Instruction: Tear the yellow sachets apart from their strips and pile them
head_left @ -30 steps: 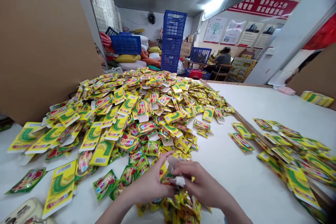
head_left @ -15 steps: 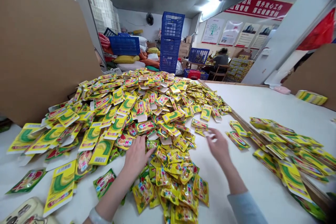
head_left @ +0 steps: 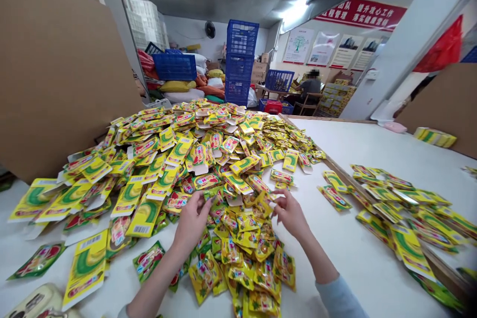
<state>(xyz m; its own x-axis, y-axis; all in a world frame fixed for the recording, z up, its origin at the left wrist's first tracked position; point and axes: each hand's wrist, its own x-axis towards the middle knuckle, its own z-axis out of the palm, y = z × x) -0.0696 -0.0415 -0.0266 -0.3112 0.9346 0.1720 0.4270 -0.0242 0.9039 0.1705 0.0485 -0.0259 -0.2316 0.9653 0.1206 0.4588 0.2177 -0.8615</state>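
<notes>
My left hand point(head_left: 191, 223) is over the near side of the heap, thumb and fingers closed on the edge of a small green packet point(head_left: 213, 193). To its right, my right hand point(head_left: 292, 214) has its fingertips pinched at a yellow packet point(head_left: 264, 203); something white covers one fingertip. Between my forearms lies a pile of shiny yellow packets point(head_left: 253, 258), with some green ones at its left edge. Behind the hands rises a large heap of flat yellow-and-green boxes point(head_left: 179, 151), several with flaps open.
More boxes and packets point(head_left: 406, 208) lie at the right, across a wooden strip point(head_left: 341, 174) on the white table point(head_left: 316, 258). A cardboard panel point(head_left: 63, 74) stands at the left. Stacked blue crates point(head_left: 240, 64) and a seated person point(head_left: 311, 87) are in the background.
My right hand has moved left from the bare tabletop to the yellow packets. My left hand has lifted slightly, and its fingers have closed on the green packet.
</notes>
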